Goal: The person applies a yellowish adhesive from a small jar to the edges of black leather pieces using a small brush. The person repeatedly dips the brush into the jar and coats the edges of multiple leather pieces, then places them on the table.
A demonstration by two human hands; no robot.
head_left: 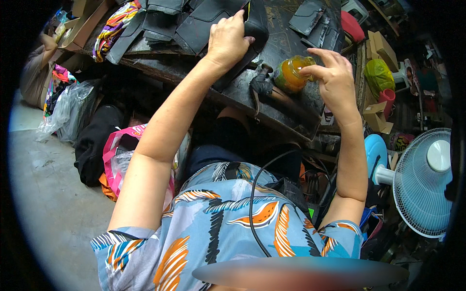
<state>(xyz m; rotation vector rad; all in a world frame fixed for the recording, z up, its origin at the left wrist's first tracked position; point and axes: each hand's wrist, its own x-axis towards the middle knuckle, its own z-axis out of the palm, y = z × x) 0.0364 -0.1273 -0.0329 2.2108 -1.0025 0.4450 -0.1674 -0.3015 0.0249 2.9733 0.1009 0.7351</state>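
My left hand [227, 42] is closed over the edge of a black leather-like bag [256, 24] at the far side of the workbench; its fingertips are partly hidden. A thin yellow line shows along that edge. My right hand [336, 80] is beside a glass jar [291, 75] with orange-yellow contents, thumb and forefinger apart near its rim. I cannot tell whether they touch the jar. Left of the jar, a dark hammer-like tool [262, 82] lies at the bench's near edge.
Stacked black leather-like pieces [162, 22] and a multicoloured cloth [114, 29] cover the bench's left. More black pieces [318, 24] lie at the back right. A fan [422, 182] stands to my right; a pink bag [116, 160] sits at left. Someone's arm [47, 48] shows far left.
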